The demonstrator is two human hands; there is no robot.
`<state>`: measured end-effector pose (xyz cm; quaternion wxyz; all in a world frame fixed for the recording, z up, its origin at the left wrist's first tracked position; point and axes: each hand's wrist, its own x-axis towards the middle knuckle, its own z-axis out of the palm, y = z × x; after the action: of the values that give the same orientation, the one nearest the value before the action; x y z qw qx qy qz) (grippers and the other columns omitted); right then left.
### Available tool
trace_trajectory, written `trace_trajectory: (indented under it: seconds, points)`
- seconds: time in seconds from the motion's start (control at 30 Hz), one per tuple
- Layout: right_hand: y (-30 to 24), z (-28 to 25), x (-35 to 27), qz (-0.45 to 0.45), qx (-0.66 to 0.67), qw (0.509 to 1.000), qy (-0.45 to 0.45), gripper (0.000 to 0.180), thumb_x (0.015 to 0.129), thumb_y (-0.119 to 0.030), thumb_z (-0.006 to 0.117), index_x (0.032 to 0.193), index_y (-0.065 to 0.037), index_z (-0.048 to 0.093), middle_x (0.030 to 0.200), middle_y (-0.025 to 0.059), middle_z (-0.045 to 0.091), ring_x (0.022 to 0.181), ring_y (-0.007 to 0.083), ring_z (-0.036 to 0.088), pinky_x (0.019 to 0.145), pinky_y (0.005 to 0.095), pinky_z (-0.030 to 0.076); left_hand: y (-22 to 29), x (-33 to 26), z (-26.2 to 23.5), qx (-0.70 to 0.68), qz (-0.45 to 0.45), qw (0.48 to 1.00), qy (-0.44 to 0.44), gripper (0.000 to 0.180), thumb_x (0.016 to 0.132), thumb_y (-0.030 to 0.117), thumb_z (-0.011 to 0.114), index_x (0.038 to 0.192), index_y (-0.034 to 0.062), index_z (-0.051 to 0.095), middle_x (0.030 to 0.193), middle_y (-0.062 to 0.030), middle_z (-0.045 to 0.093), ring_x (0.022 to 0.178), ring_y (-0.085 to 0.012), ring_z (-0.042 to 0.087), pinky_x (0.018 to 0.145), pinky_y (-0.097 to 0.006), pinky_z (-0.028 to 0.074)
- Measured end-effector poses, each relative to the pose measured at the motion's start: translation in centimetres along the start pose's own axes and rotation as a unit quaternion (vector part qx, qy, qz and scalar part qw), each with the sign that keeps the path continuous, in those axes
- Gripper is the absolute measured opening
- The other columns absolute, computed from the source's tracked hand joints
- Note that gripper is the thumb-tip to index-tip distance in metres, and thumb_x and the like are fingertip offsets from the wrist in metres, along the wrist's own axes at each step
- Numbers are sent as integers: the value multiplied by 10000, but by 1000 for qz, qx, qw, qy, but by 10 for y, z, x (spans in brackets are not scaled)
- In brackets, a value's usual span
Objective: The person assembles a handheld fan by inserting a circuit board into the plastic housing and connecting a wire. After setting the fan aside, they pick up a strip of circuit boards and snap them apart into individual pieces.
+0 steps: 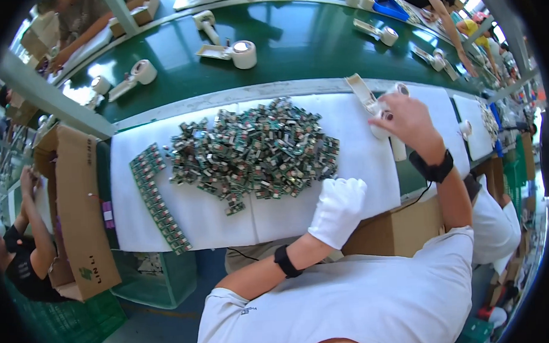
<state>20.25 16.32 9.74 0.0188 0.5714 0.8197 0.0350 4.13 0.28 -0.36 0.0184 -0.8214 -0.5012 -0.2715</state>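
My right hand (411, 120), bare, is closed on a white plastic housing (382, 113) with a round head at the right of the white foam sheet (363, 161). Part of the housing is hidden by the fingers. One open half of a white handle (361, 89) sticks out beyond it. In a white glove, my left hand (342, 206) is curled into a fist over the sheet's near edge. Its fingertips are hidden, so whether it holds anything does not show. Beside it lies a big heap of small green circuit boards (249, 151). A joined strip of boards (156, 198) lies farther left.
Past the sheet runs a green conveyor belt (306, 44) carrying several white housings, one of them a round-headed piece (243, 54). A cardboard box (83, 210) stands at the left, above a green crate (154, 281). Other people work across the belt and at both sides.
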Motion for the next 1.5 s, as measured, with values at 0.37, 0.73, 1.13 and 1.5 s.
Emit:
trace_trajectory:
  seconds: [0.37,0.73,1.13,1.5]
  points:
    - [13,6,-98,5,306,949,81,376,751,-6,753,1104,-81,646,1209,114,646,985,267,647,854,340,522,-36,-14,-71,-182,19,982,-47,509,754,8,624,1257,85,633,968,-79,654,788,-243,611,737,-364,447]
    - [-30,9,-131,-87,242,963,82,274,777,-17,758,1033,-113,736,949,58,680,844,230,646,703,356,524,-19,-5,-47,-478,-157,864,-12,333,801,-87,728,1105,49,722,1063,-102,720,873,-176,692,777,-274,541]
    - [-38,73,-131,-87,441,883,137,172,814,-93,789,982,-67,761,747,60,665,600,155,605,554,282,482,-8,-20,-20,-510,-222,830,-48,378,801,-56,769,1163,36,712,1057,-45,709,902,-98,657,807,-258,538]
    - [-58,76,-132,-29,354,912,204,137,838,-86,773,964,-42,742,741,76,669,557,165,588,520,280,468,-12,6,-26,-386,-224,895,26,401,873,-39,702,1265,41,677,1147,-74,708,987,-121,665,870,-263,527]
